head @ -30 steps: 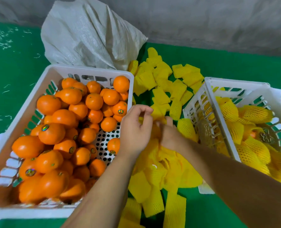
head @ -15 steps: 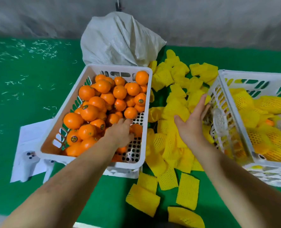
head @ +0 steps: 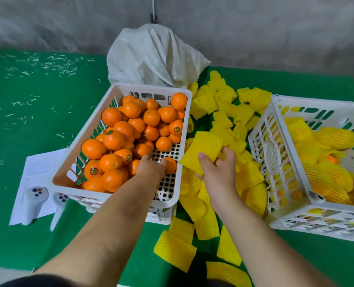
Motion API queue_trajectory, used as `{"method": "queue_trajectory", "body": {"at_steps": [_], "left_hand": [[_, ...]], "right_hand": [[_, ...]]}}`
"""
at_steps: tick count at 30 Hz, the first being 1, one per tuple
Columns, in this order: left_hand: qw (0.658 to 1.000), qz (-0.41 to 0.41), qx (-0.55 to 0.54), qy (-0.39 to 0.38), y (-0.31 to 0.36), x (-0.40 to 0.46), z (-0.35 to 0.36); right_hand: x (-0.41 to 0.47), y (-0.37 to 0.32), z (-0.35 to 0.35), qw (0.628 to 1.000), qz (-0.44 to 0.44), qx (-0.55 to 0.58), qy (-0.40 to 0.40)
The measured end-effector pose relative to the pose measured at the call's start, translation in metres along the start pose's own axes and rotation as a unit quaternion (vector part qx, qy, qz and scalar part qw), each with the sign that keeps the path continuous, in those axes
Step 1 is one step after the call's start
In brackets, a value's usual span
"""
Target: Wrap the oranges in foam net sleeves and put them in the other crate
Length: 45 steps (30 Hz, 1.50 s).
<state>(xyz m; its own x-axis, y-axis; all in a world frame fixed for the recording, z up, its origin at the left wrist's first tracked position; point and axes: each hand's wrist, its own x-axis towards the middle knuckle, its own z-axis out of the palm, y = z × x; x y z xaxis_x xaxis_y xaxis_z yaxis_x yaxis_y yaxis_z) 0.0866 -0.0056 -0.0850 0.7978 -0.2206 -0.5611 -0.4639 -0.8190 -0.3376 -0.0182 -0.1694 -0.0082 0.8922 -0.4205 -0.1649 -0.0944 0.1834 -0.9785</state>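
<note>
Green matting: left hand (head: 151, 168) half-hides the orange (head: 170, 165) it cups; right hand (head: 217, 170) pinches a sleeve (head: 203, 151).

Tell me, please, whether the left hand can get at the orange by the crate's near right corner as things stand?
Probably yes: the left hand already curls over that orange inside the open-topped crate, with nothing between them.

Two white crates (head: 121, 89), one sack (head: 151, 56), two hands (head: 150, 169).
</note>
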Motion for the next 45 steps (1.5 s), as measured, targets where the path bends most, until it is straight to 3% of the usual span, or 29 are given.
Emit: {"method": "queue_trajectory", "body": {"at_steps": [3, 8, 13, 15, 17, 18, 20, 22, 23, 25, 26, 29, 33, 35, 38, 40, 42, 45], "left_hand": [[1.0, -0.009, -0.009, -0.024, 0.001, -0.006, 0.002], [0.999, 0.015, 0.019, -0.029, -0.002, -0.009, -0.006], [0.997, 0.025, 0.07, -0.029, 0.004, -0.007, -0.003], [1.0, 0.008, 0.0, -0.009, 0.0, -0.008, -0.006], [0.978, -0.014, -0.204, 0.048, -0.01, -0.01, -0.008], [0.935, -0.026, -0.347, 0.076, -0.018, -0.013, -0.009], [0.783, -0.019, -0.612, 0.111, -0.029, -0.023, -0.01], [0.623, 0.004, -0.772, 0.126, -0.027, -0.044, -0.018], [0.573, 0.01, -0.808, 0.14, -0.02, -0.054, -0.022], [0.503, 0.025, -0.848, 0.165, -0.001, -0.076, -0.032], [0.487, 0.04, -0.855, 0.173, 0.009, -0.087, -0.037], [0.479, 0.1, -0.851, 0.193, 0.033, -0.111, -0.044], [0.36, 0.184, -0.904, 0.139, 0.059, -0.117, -0.054], [0.361, 0.216, -0.9, 0.109, 0.071, -0.119, -0.057], [0.405, 0.25, -0.876, 0.071, 0.077, -0.118, -0.053], [0.426, 0.275, -0.861, 0.032, 0.074, -0.118, -0.05], [0.43, 0.286, -0.856, 0.015, 0.071, -0.117, -0.049], [0.41, 0.268, -0.87, 0.05, 0.075, -0.116, -0.049]], "right_hand": [[-0.013, -0.001, -0.006, 1.0, 0.002, 0.027, -0.001], [-0.026, 0.008, -0.017, 0.994, -0.031, -0.09, -0.061], [-0.033, 0.011, -0.027, 0.99, 0.0, -0.09, -0.111], [-0.031, 0.005, -0.031, 0.992, -0.018, -0.093, -0.087], [-0.025, -0.002, -0.036, 0.997, -0.007, -0.053, -0.061], [-0.022, -0.005, -0.037, 0.998, 0.006, -0.028, -0.052], [-0.018, -0.008, -0.04, 0.999, 0.03, -0.004, -0.036], [-0.017, -0.006, -0.041, 0.998, 0.051, 0.002, -0.027], [-0.017, -0.004, -0.042, 0.998, 0.065, 0.001, -0.023], [-0.017, -0.001, -0.039, 0.996, 0.087, -0.006, -0.021], [-0.017, 0.0, -0.037, 0.995, 0.094, -0.003, -0.023], [-0.014, -0.005, -0.029, 0.996, 0.087, 0.005, -0.025], [-0.001, -0.009, -0.031, 0.997, 0.051, -0.046, -0.022], [0.004, -0.008, -0.037, 0.998, 0.045, -0.043, -0.007], [0.003, -0.007, -0.049, 0.997, 0.033, -0.053, 0.035], [0.004, -0.007, -0.056, 0.99, -0.023, -0.133, 0.036], [0.006, -0.011, -0.057, 0.979, -0.079, -0.188, 0.025], [0.008, -0.02, -0.058, 0.972, -0.102, -0.209, 0.017]]}}
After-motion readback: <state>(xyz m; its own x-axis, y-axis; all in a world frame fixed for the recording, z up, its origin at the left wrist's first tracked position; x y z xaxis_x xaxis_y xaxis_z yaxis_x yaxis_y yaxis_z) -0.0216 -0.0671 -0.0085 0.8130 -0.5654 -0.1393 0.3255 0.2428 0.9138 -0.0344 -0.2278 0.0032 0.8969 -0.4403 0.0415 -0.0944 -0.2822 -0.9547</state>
